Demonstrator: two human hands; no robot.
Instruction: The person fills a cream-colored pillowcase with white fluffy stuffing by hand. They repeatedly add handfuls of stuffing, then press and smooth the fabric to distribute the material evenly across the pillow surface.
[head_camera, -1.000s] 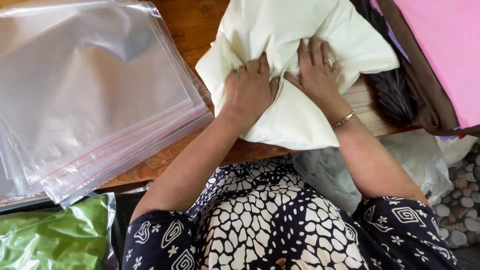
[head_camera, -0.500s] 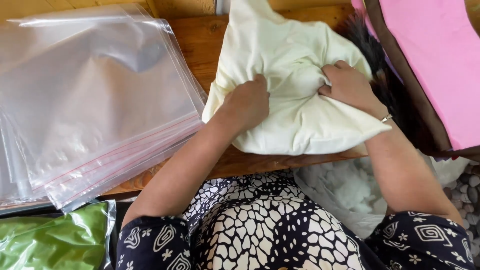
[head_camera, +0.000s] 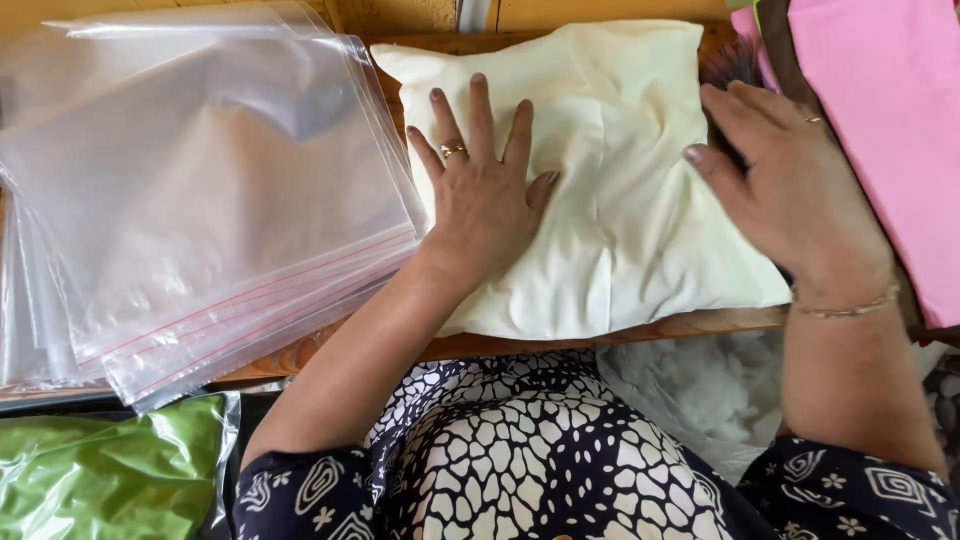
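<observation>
Pink fabric (head_camera: 880, 130) cut by right edge; green bag (head_camera: 100, 480) cropped bottom-left.

Cream cushion (head_camera: 620, 190), centre of the frame: matt woven cloth, soft, lightly creased, plump with filling. Stack of clear zip bags (head_camera: 190, 190), upper left: thin glossy plastic, smooth, catching pale glare, with fine red seal lines along the lower edges. Wooden table (head_camera: 300, 355) beneath: brown, grained, dull finish. Bagged green cloth (head_camera: 100, 475), lower left: matt, crumpled fabric under shiny film. Pink fabric (head_camera: 890, 130), upper right: smooth, matt. White stuffing (head_camera: 700, 390), lower centre: fluffy fibre inside cloudy plastic. Ring (head_camera: 453, 151) on the left hand (head_camera: 485, 200) and bracelet (head_camera: 845, 308) on the right hand (head_camera: 790, 190): polished yellow metal.
</observation>
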